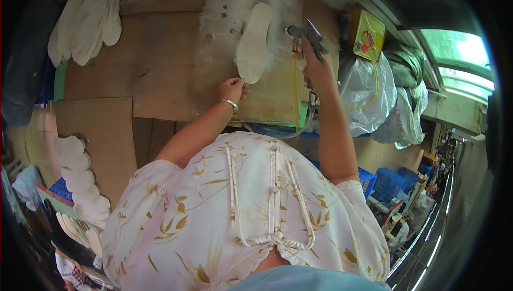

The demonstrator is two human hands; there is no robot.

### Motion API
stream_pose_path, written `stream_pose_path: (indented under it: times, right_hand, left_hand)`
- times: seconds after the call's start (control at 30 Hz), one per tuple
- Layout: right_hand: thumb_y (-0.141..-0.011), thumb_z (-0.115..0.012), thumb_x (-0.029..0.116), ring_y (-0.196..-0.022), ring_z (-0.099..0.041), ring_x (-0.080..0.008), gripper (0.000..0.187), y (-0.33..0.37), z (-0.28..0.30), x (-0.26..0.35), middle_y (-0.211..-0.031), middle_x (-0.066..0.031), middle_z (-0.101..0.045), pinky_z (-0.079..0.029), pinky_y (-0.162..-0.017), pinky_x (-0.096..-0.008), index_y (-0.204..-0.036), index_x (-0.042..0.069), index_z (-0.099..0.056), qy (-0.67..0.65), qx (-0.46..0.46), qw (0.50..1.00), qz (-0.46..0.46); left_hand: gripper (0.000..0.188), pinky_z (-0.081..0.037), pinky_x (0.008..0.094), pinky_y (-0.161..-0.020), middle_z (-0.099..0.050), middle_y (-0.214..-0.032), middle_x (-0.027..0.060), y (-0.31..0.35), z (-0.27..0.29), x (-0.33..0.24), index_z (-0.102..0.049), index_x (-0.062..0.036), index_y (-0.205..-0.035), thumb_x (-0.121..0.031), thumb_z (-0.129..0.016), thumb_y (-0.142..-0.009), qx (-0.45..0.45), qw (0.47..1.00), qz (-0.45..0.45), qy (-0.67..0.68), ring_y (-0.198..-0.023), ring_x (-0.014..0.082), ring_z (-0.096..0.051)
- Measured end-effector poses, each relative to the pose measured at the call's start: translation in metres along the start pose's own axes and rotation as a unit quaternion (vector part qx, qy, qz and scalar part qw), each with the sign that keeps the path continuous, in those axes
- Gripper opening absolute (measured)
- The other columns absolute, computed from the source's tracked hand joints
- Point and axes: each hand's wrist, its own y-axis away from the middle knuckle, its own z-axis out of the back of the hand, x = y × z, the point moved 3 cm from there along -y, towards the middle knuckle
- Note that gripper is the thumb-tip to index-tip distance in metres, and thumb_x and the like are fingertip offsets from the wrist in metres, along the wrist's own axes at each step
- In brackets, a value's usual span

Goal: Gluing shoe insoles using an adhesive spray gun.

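Observation:
A long off-white insole [254, 45] lies flat on a whitened patch of the cardboard-covered bench [165, 56]. My left hand [233, 90] is closed at its near end, with thumb and fingertips pinching the edge. To the right of the insole, my right hand [318, 69] grips a spray gun [296, 32], whose nozzle points left toward the insole. A yellowish hose [295, 93] hangs down below the gun. Part of the gun's handle is hidden by my fingers.
A pile of off-white insoles [88, 24] sits at the far left; overlapping white insoles [80, 179] lie nearer on cardboard. To the right are a yellow tin [370, 34] with a tube, plastic bags [368, 96] and blue crates [393, 184]. Another person [68, 269] shows at lower left.

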Motion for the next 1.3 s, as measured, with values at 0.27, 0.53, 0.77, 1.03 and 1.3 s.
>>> stream_pose_path:
  times: [0.27,0.53,0.77,1.03,1.3]
  right_hand:
    - [-0.088,-0.047,0.026,-0.037,-0.033,-0.003,0.024,0.08,0.019,-0.023,-0.076,-0.0048,-0.058,-0.026,-0.034,-0.0185,-0.095,0.004,-0.053,-0.137,0.044,0.988,0.058]
    - [-0.089,-0.046,0.028,-0.038,-0.033,-0.0034,0.028,0.106,0.016,-0.041,-0.08,-0.0056,-0.058,-0.027,-0.035,-0.0178,-0.1,0.004,-0.054,-0.08,0.117,0.99,0.022]
    - [-0.089,-0.044,0.03,-0.039,-0.034,-0.0037,0.029,0.119,-0.039,-0.016,-0.081,-0.0031,-0.057,-0.028,-0.035,-0.0194,-0.101,0.005,-0.052,-0.013,0.204,0.978,0.037]
    - [-0.089,-0.044,0.029,-0.039,-0.034,-0.003,0.027,0.133,-0.117,0.012,-0.079,-0.0022,-0.058,-0.027,-0.034,-0.0191,-0.1,0.006,-0.052,0.004,0.237,0.971,0.044]
    - [-0.088,-0.047,0.026,-0.037,-0.033,-0.0028,0.024,0.146,-0.174,0.026,-0.076,-0.0024,-0.059,-0.026,-0.033,-0.0197,-0.098,0.005,-0.053,0.042,0.222,0.974,0.006]
  left_hand:
    - [0.017,-0.052,0.0254,-0.059,-0.06,-0.081,0.0049,0.045,-0.025,-0.092,-0.058,-0.0017,-0.089,-0.014,-0.06,-0.078,0.082,0.968,-0.193,0.14,-0.074,0.0123,-0.06]
    - [0.003,-0.051,0.0356,-0.077,-0.057,-0.081,0.0044,0.156,0.065,-0.201,-0.055,-0.005,-0.075,-0.006,-0.054,-0.078,0.164,0.831,-0.335,0.413,-0.074,0.0152,-0.056]
    - [0.011,-0.051,0.0386,-0.078,-0.057,-0.088,0.0104,0.208,0.22,-0.225,-0.051,0.0021,-0.088,-0.003,-0.05,-0.078,0.017,0.744,-0.474,0.47,-0.082,0.023,-0.058]
    - [0.012,-0.054,0.037,-0.067,-0.05,-0.087,0.0141,0.199,0.467,-0.272,-0.047,0.0061,-0.085,0.0,-0.051,-0.075,-0.208,0.683,-0.519,0.47,-0.072,0.0273,-0.055]
    - [0.01,-0.054,0.0342,-0.067,-0.051,-0.08,0.0104,0.202,0.629,-0.269,-0.048,0.0019,-0.082,0.001,-0.052,-0.073,-0.339,0.591,-0.567,0.463,-0.076,0.0226,-0.055]
